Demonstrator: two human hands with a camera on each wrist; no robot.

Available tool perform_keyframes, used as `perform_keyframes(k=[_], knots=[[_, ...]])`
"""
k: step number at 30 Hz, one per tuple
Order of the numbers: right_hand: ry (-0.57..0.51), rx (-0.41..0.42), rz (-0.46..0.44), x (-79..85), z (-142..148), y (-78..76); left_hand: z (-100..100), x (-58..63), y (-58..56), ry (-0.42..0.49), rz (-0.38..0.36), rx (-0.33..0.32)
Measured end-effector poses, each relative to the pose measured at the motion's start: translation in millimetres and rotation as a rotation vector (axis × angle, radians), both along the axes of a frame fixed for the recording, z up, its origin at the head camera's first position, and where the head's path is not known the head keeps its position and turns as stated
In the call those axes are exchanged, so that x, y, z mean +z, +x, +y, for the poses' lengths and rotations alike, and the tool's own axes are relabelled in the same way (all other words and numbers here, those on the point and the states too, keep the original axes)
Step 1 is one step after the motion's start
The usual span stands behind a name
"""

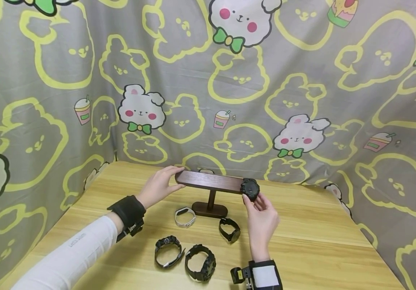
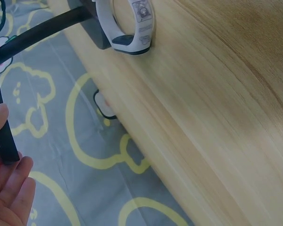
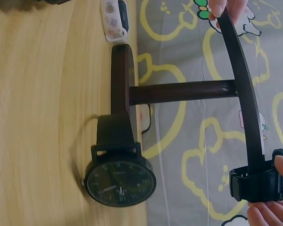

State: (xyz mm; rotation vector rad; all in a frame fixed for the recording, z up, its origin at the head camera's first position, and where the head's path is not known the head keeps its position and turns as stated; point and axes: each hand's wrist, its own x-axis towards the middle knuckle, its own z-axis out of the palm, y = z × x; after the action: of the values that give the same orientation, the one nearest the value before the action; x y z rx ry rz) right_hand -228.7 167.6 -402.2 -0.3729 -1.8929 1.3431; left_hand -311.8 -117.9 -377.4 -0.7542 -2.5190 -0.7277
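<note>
A dark brown T-shaped watch stand [image 1: 211, 181] stands upright toward the back of the table. My left hand [image 1: 159, 186] grips the left end of its bar, thumb and fingers on opposite sides in the left wrist view. On the bar's right end sits a chunky black watch [image 1: 250, 188], its strap looped around the bar. My right hand [image 1: 263, 219] pinches this watch, thumb at one side and fingers beneath, as the right wrist view shows. A white fitness band [image 1: 185, 217] lies left of the stand's base, and a slim black watch [image 1: 229, 230] to its right.
Closer to me on the wooden table [image 1: 313, 241] lie a black watch with a small dial [image 1: 168, 251] and a bulky black watch [image 1: 201, 262]. A grey patterned curtain [image 1: 244, 121] hangs behind the table and along both sides.
</note>
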Motion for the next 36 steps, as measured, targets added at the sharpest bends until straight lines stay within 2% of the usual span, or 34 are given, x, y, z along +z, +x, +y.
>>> perform_keyframes(k=[16,23,36], knots=[[0.033,-0.037,0.000,-1.6,-9.3,-3.9,-0.4,2.5,-0.3,-0.002,-0.013,0.004],[0.052,-0.058,0.028,-2.8,-20.0,-5.5,-0.3,2.5,-0.2,-0.005,-0.008,-0.003],[0.067,-0.018,0.068,-5.7,-41.2,-9.6,-1.3,1.5,0.1,0.001,0.002,-0.005]])
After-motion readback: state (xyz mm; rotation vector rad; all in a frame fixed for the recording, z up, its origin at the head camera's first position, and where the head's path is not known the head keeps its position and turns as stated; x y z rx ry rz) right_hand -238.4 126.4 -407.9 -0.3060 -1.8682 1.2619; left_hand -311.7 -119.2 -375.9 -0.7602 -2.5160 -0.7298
